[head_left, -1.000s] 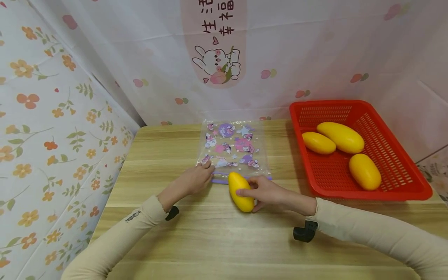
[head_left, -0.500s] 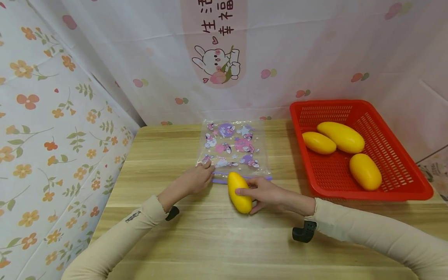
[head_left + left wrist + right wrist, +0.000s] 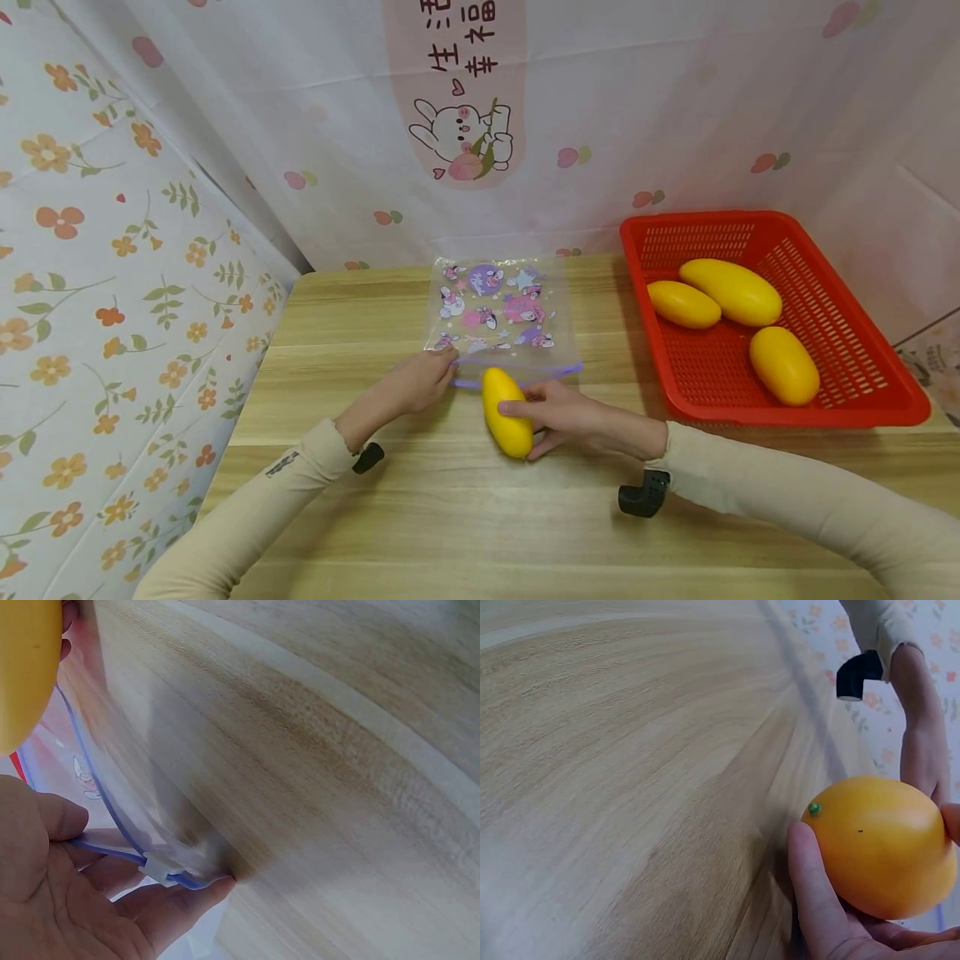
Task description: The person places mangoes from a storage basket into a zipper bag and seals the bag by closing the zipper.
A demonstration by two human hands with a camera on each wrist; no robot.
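A clear zip bag (image 3: 502,312) printed with pink and purple cartoon figures lies flat at the back of the table, its purple zip edge towards me. My left hand (image 3: 416,382) pinches the left corner of that edge between thumb and fingers. The left wrist view shows a white slider (image 3: 160,868) on the zip strip, and the two purple strips standing apart. My right hand (image 3: 566,414) grips a yellow mango (image 3: 504,412) just in front of the bag's mouth. In the right wrist view the mango's small green stem end faces the camera, with fingers around its underside.
At the right stands a red plastic basket (image 3: 660,375) with several perforated walls, holding a small mango (image 3: 682,304), a longer mango (image 3: 731,292) and a third mango (image 3: 783,367). A printed curtain (image 3: 300,108) hangs right behind the wooden table (image 3: 450,533); a floral cloth (image 3: 97,333) hangs along its left.
My right hand has shifted slightly left with the mango. The bag's zip edge has risen and its strips have spread apart. My left hand has stayed nearly still at the corner.
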